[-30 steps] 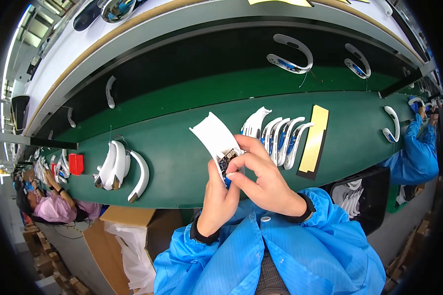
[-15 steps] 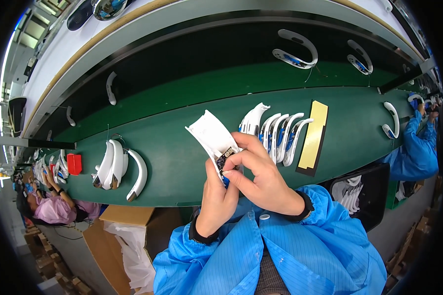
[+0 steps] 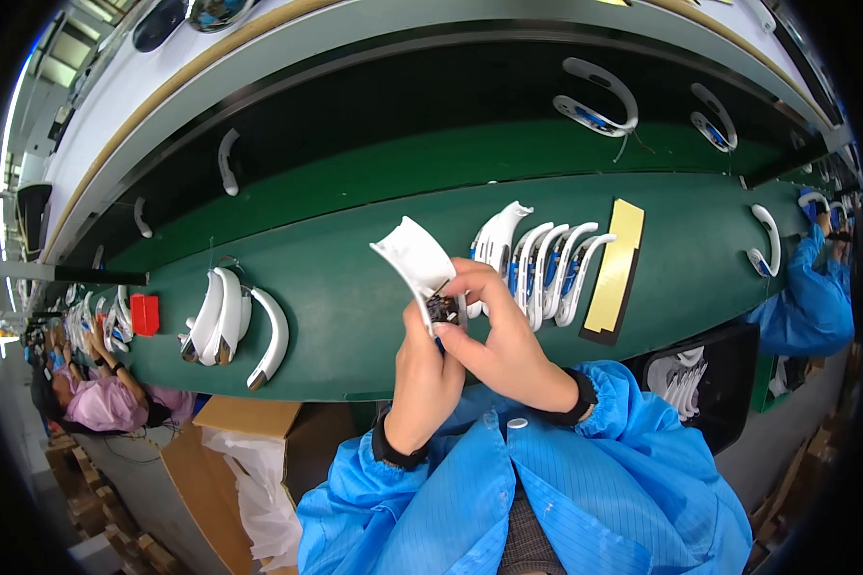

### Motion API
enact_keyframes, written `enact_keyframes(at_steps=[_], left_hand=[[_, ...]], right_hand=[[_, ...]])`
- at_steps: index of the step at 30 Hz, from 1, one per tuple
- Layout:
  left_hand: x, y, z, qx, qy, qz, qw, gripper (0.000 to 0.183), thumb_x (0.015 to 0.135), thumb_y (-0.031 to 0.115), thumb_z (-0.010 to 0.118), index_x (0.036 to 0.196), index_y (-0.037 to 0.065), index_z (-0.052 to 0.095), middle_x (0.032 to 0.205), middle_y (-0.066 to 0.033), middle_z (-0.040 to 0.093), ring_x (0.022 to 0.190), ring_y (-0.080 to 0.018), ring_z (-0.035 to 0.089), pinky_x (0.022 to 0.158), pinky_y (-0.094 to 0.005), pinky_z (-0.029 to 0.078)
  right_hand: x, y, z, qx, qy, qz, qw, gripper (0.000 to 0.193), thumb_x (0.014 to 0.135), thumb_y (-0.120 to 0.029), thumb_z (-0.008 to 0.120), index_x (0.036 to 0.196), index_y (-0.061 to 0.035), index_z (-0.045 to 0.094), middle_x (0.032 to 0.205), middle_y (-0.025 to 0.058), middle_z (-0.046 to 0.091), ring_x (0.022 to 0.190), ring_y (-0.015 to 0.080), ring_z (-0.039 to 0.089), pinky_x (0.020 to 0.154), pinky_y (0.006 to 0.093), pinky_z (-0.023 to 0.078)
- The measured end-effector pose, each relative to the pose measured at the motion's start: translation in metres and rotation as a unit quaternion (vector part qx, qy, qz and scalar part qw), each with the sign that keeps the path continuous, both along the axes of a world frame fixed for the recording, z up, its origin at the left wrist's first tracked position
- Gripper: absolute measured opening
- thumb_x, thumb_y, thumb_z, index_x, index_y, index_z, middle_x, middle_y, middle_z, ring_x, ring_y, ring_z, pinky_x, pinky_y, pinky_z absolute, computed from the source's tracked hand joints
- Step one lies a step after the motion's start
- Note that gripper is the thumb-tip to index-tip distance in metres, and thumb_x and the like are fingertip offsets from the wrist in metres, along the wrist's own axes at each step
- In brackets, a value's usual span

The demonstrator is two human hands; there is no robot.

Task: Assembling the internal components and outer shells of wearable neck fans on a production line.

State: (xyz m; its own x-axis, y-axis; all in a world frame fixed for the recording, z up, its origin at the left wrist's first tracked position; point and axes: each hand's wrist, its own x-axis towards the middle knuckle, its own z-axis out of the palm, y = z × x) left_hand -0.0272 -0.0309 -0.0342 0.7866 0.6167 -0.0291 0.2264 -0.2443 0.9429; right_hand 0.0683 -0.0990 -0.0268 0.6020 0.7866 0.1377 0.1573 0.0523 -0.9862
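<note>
Both hands hold one curved white plastic shell (image 3: 414, 259) above the green bench (image 3: 355, 297). My left hand (image 3: 424, 379) grips its lower end from below. My right hand (image 3: 508, 335) pinches a small dark electronic part (image 3: 442, 309) set in the shell's open end. Blue sleeves cover both forearms. Just behind my right hand, several similar white curved shells (image 3: 547, 268) lie in a row on the bench.
A yellow strip on a dark backing (image 3: 616, 268) lies right of the row. More white shells (image 3: 230, 321) and a red block (image 3: 145, 313) sit at left. A cardboard box with a plastic liner (image 3: 244, 460) stands below the bench. Other workers sit far left and far right.
The shell and both hands have stayed at the same spot; the shell has tilted slightly and my right fingers have shifted on the dark part.
</note>
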Motion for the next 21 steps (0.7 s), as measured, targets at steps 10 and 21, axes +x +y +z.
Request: enact_keyframes(at_steps=[10,21], left_hand=[[-0.04,0.108,-0.082,0.169,0.074,-0.127,0.975,0.064,0.073,0.016,0.065,0.128,0.001,0.036,0.123,-0.0214,0.045,0.113,-0.0386,0.041,0.093,-0.0436,0.035],[-0.139,0.176,-0.164,0.098,0.407,0.216,0.882,0.096,0.064,0.023,0.075,0.139,0.012,0.017,0.11,-0.0222,0.056,0.101,-0.0374,0.054,0.079,-0.0458,0.044]], right_hand=[[0.007,0.017,-0.044,-0.105,-0.053,0.031,0.993,0.047,0.079,-0.003,0.055,0.124,-0.0011,0.04,0.106,0.0214,0.054,0.096,0.0292,0.057,0.081,0.0346,0.045],[0.025,0.006,-0.044,-0.006,-0.152,0.029,0.988,0.036,0.071,0.0,0.067,0.103,0.0022,0.052,0.097,0.0147,0.052,0.083,0.0264,0.055,0.071,0.0306,0.045]])
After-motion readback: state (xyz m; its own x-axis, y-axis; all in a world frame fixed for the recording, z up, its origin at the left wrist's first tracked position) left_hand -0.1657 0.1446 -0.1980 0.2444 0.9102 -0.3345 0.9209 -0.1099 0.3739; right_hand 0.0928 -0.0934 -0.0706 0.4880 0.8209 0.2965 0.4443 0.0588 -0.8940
